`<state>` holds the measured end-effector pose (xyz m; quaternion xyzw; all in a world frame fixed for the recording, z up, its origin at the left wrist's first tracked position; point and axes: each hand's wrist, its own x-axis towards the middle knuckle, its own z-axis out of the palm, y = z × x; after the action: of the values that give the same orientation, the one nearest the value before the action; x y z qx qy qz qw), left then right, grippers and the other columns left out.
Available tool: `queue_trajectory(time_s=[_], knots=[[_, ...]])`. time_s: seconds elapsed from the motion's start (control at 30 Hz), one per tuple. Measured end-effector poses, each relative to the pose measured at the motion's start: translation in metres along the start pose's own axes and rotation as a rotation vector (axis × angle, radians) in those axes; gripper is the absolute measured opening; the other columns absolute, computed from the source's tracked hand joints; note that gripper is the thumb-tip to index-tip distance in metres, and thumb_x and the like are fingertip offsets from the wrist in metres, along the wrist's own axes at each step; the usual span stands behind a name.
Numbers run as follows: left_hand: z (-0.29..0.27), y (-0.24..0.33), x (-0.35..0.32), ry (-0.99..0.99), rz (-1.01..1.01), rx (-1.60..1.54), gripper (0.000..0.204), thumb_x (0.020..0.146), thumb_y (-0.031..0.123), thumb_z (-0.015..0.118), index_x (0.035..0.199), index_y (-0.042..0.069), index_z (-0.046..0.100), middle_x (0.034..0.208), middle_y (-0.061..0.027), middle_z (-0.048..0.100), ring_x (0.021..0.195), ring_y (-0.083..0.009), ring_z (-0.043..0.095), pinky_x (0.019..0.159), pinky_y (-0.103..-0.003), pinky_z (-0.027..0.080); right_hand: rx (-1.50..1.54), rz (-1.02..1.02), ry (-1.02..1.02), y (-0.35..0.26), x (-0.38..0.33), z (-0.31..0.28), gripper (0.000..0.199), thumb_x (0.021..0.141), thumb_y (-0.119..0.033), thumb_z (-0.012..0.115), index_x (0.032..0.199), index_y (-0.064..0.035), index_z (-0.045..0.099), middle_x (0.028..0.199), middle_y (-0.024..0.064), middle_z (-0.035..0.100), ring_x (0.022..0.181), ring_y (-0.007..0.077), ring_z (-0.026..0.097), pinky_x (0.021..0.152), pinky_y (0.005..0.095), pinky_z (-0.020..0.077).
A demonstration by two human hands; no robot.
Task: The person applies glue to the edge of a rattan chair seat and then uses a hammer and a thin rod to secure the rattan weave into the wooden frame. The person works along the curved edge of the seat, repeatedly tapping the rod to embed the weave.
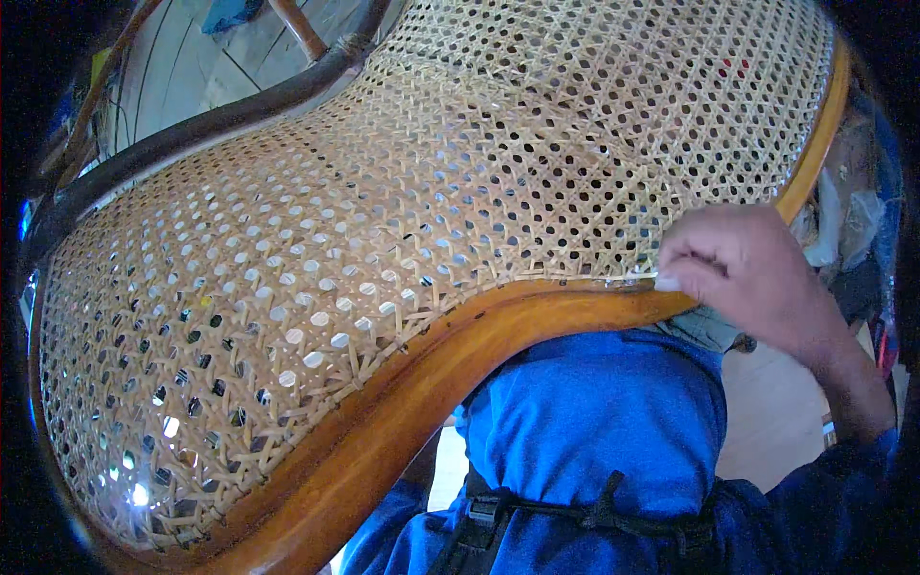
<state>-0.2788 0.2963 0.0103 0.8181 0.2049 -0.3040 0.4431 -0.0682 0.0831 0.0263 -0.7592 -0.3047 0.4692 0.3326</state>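
Note:
A large curved panel of woven cane fills most of the view, set in a glossy orange-brown wooden frame. At the near right edge, my right hand is closed in a pinch beside the frame's inner rim. Between its thumb and fingers is the end of a thin pale cane strand, which runs left along the rim. The fingertips touch the weave and the frame there. My left hand does not show; the panel and frame cover the area beneath them.
A dark brown curved rail borders the panel's far left side. Beyond it lies a pale plank floor. Crumpled clear plastic is at the right. My lap, in blue cloth with a black strap, is close against the frame.

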Motion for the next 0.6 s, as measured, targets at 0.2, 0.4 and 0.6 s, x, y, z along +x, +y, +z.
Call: queue_trajectory(time_s=[0.2, 0.4, 0.6], knots=[[-0.005, 0.003, -0.001, 0.007, -0.021, 0.057, 0.022, 0.086, 0.021, 0.058, 0.105, 0.01, 0.06, 0.096, -0.0114, 0.064, 0.093, -0.0263, 0.06, 0.083, -0.037, 0.047, -0.382, -0.128, 0.066, -0.002, -0.012, 0.015, 0.016, 0.075, -0.017, 0.06, 0.068, -0.0072, 0.05, 0.057, 0.0105, 0.05, 0.058, 0.0299, 0.055, 0.053, 0.0437, 0.0429], [-0.018, 0.053, -0.005, -0.285, 0.246, 0.089, 0.026, 0.086, 0.018, 0.055, 0.11, 0.009, 0.057, 0.099, -0.0124, 0.063, 0.089, -0.0295, 0.062, 0.076, -0.037, 0.05, -0.347, 0.214, 0.037, -0.012, -0.026, 0.021, 0.015, 0.08, -0.019, 0.059, 0.082, -0.006, 0.052, 0.063, 0.0146, 0.057, 0.064, 0.0333, 0.06, 0.058, 0.045, 0.0463], [-0.002, 0.081, -0.007, -0.118, 0.351, 0.08, 0.02, 0.084, 0.015, 0.06, 0.102, 0.007, 0.058, 0.092, -0.0118, 0.063, 0.076, -0.0272, 0.064, 0.062, -0.035, 0.053, -0.109, 0.375, 0.161, -0.003, -0.055, 0.026, 0.023, 0.081, -0.019, 0.061, 0.096, -0.0029, 0.053, 0.069, 0.0156, 0.059, 0.068, 0.0358, 0.061, 0.064, 0.044, 0.0486]])
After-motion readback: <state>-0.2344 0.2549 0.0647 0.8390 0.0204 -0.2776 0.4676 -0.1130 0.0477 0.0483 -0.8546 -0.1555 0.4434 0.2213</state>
